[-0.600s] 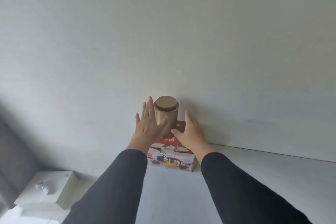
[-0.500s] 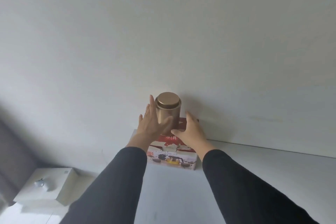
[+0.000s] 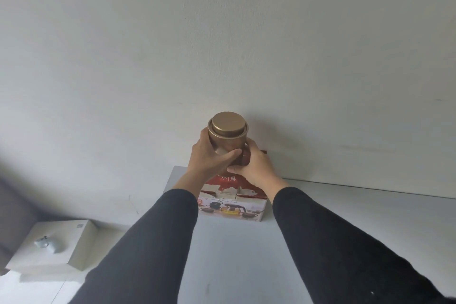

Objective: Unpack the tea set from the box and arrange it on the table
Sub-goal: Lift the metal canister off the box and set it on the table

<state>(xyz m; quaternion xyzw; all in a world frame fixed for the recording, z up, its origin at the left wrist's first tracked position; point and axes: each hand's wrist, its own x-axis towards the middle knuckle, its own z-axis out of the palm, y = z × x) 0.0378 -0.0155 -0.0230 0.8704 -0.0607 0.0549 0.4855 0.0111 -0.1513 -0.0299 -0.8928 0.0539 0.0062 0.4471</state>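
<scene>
Now both hands wrap a round gold metal tin (image 3: 227,134) with a lid, left hand (image 3: 208,157) and right hand (image 3: 255,165) gripping its sides, upright over the red printed cardboard box (image 3: 233,201) on the white surface (image 3: 345,217).

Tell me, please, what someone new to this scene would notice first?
The eye lands on the gold tin at the centre, gripped from either side by the left hand and the right hand, above the red tea set box. That box sits at the far edge of the white table, against the wall. Lower left, a white box carries a small grey object.
</scene>
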